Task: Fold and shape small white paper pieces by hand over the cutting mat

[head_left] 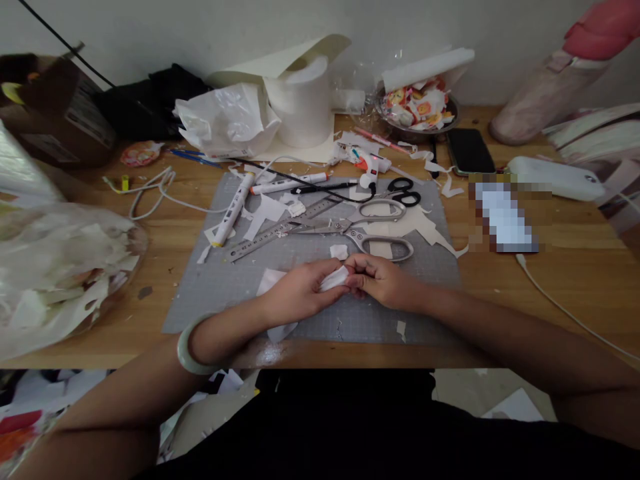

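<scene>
Over the front of the grey cutting mat [320, 320], my two hands meet around a small folded piece of white paper [334, 278]. My left hand [300, 291] is closed around it, a bangle on that wrist. Fingers of my right hand [383, 281] pinch its right end. Just beyond lie large grey-handled scissors [350, 227], blades pointing left, across a steel ruler [260, 240]. A small white paper scrap [339, 251] sits close to my fingertips. Another white sheet [269, 280] is partly hidden under my left hand.
Two markers [233, 210], a glue gun [367, 167] and black-handled scissors [404, 192] lie at the mat's back. Behind stand a paper roll [301, 100] and a metal bowl of wrappers [420, 110]. A plastic bag of scraps [65, 267] is left; a phone [505, 217] and cable lie right.
</scene>
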Demonstrator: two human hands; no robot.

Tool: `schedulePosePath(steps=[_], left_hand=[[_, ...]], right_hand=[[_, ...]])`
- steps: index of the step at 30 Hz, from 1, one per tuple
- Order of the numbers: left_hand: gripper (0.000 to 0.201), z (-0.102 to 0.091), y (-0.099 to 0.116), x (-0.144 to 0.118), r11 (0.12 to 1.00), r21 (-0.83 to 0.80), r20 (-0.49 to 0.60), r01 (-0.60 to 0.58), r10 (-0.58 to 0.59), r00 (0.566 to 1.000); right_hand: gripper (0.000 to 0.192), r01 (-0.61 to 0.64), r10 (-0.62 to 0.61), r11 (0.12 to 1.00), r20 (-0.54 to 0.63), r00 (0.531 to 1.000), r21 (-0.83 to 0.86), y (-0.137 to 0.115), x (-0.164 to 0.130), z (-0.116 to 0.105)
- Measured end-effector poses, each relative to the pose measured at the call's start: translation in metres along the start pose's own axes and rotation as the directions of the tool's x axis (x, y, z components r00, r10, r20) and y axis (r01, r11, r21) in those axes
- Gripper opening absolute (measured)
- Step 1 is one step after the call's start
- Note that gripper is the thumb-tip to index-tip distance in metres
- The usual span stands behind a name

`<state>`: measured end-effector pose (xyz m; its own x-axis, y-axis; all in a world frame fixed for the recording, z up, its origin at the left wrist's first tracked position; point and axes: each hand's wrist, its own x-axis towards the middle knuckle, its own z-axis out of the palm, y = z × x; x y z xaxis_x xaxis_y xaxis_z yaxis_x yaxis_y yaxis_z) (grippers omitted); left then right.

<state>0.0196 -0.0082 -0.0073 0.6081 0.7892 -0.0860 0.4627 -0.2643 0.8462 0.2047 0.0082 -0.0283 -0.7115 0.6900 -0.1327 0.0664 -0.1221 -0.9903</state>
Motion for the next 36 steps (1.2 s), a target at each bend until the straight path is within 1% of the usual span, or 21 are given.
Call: schedulePosePath(steps=[3, 6, 9, 11, 13, 17, 19, 21, 23, 26, 28, 31, 33, 36], left_hand=[[0.014, -0.001, 0.000, 0.000, 0.998, -0.053, 0.019, -0.037, 0.038, 0.999], [0.014, -0.001, 0.000, 0.000, 0.994, -0.090, 0.033, -0.057, 0.061, 0.998], [0.016, -0.002, 0.000, 0.000, 0.999, -0.039, 0.035, -0.019, 0.021, 0.999], [0.017, -0.002, 0.000, 0.000, 1.000, 0.014, 0.027, 0.008, -0.008, 1.000], [0.017, -0.001, 0.000, -0.001, 1.000, 0.030, 0.017, 0.005, -0.006, 1.000], [0.015, 0.000, -0.001, 0.000, 1.000, 0.002, -0.006, -0.014, 0.014, 1.000], [0.014, 0.000, 0.000, 0.000, 1.000, -0.006, -0.004, -0.016, 0.016, 1.000], [0.013, 0.000, 0.001, 0.001, 1.000, -0.018, 0.010, -0.019, 0.020, 1.000], [0.014, -0.001, 0.001, 0.001, 0.999, -0.033, 0.020, -0.022, 0.023, 1.000], [0.014, -0.002, 0.002, 0.000, 0.998, -0.055, 0.021, -0.040, 0.041, 0.999], [0.015, -0.002, 0.001, -0.001, 0.999, -0.036, 0.015, -0.037, 0.038, 0.999], [0.017, -0.001, 0.000, -0.001, 1.000, 0.024, 0.008, 0.006, -0.006, 1.000], [0.018, 0.000, -0.001, -0.001, 1.000, 0.027, 0.008, 0.016, -0.016, 1.000], [0.017, 0.000, 0.000, 0.000, 1.000, 0.007, -0.002, 0.009, -0.009, 1.000]], right_hand=[[0.034, 0.012, -0.012, 1.000, 0.009, 1.000, 0.009, 0.001, 0.000, -0.001], [0.035, 0.029, -0.031, 0.995, 0.013, 0.999, 0.097, 0.001, 0.001, -0.003], [0.036, 0.029, -0.016, 0.978, -0.062, 0.998, 0.208, 0.001, 0.004, -0.006], [0.035, 0.011, 0.012, 0.970, -0.095, 0.995, 0.241, 0.000, 0.005, -0.007], [0.036, 0.000, 0.018, 0.977, -0.084, 0.996, 0.214, -0.002, 0.004, -0.006], [0.039, -0.002, 0.005, 0.997, -0.040, 0.999, 0.077, -0.004, 0.001, 0.000], [0.038, 0.004, -0.003, 1.000, -0.039, 0.999, 0.014, -0.003, 0.000, 0.002], [0.037, 0.007, -0.008, 1.000, -0.037, 0.999, -0.015, -0.002, -0.001, 0.002], [0.036, 0.011, -0.011, 1.000, -0.018, 1.000, 0.003, -0.002, -0.001, 0.001], [0.037, 0.013, -0.014, 0.996, 0.016, 1.000, 0.093, -0.002, 0.001, -0.003], [0.037, 0.012, -0.010, 0.984, -0.015, 1.000, 0.175, -0.002, 0.003, -0.005], [0.036, 0.009, 0.018, 0.964, -0.101, 0.995, 0.265, -0.003, 0.004, -0.008], [0.035, 0.000, 0.032, 0.966, -0.119, 0.992, 0.257, -0.003, 0.004, -0.007], [0.037, -0.018, 0.033, 0.984, -0.084, 0.996, 0.174, -0.005, 0.003, -0.003]])
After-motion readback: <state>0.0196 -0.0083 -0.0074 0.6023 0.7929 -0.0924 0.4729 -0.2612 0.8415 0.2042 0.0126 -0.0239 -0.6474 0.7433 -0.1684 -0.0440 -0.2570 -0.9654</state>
